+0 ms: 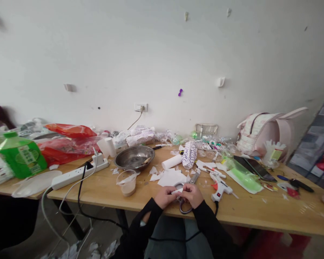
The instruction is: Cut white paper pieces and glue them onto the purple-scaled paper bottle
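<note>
Close together at the table's front edge, both hands pinch a small white piece of paper (177, 191). My left hand (163, 196) grips its left end, and the fingers of my right hand (193, 195) close on the right end. Scissors with grey handles (185, 210) lie under and beside my right hand, partly hidden by it. Just behind the hands are white paper sheets (172, 177), a rolled white paper tube (171, 162) and a white object with purple marks (189, 155). A white hot glue gun (220, 190) with an orange trigger rests to the right of my right hand.
Left of the hands stand a plastic cup (127, 187), a metal bowl (135, 152) and a white power strip (77, 175) with trailing cords. A green bottle (21, 156) is farther left. On the right lie a phone (259, 169) and a pale pink backpack (267, 133).
</note>
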Tool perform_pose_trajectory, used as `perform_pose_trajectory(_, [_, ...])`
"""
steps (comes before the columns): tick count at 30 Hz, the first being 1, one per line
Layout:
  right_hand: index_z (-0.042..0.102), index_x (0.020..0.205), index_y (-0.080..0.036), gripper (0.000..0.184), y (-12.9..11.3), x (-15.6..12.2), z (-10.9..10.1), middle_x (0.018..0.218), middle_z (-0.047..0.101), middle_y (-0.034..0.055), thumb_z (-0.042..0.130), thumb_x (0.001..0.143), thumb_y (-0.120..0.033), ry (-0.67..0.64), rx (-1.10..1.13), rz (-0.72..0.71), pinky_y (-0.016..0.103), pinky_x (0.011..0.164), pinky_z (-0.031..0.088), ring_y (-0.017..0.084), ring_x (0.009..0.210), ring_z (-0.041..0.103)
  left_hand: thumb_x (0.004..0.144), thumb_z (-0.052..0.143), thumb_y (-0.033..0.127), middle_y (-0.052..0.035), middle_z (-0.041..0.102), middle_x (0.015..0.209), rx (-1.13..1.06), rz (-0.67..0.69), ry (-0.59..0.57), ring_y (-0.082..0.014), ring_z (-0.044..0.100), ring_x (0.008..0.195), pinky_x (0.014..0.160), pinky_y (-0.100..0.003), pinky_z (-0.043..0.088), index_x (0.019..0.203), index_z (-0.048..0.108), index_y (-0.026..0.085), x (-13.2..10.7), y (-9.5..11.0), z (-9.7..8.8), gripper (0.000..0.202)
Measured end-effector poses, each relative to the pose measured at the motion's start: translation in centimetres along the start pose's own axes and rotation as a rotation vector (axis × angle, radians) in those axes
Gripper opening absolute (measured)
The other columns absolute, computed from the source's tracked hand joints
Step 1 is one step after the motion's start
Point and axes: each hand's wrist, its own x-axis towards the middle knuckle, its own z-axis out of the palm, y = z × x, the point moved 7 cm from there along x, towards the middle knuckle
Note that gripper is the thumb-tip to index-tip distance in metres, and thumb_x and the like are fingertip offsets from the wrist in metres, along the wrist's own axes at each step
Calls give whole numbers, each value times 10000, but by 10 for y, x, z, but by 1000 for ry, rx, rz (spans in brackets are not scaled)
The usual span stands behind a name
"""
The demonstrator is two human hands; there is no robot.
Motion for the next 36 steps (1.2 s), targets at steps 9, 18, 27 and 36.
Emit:
perform_pose_trajectory(9, [414,446,-216,274,-8,-4,-5,296,390,-76,605,504,-403,114,-25,-55,228,360,239,75,302,328,584,585,623,66,383,453,-56,21,68,-74,310,457,473,-230,233,567,469,161,1,1,-1,477])
perform_pose_trajectory(18, [426,445,-211,335,-8,-3,-2,315,402,-63,628,501,-473,86,-26,-55,234,363,270,77,311,332,530,617,627,72,389,442,-103,1,91,-64,305,433,454,-227,225,574,477,157,2,-2,-4,492])
perform_pose_trajectory(27, [598,664,-170,381,0,0,-4,388,475,-47,610,530,-526,84,-23,-1,223,340,279,94,344,394,562,603,564,57,387,445,-104,12,147,-65,292,427,456,-238,221,519,454,166,3,-4,-15,427])
perform_pose_trajectory(36, [444,517,-207,339,4,1,-3,380,400,-69,568,616,-506,98,-60,-107,226,358,261,81,346,335,585,565,595,55,379,462,0,57,149,-82,318,467,476,-233,274,521,432,170,0,0,-9,450])
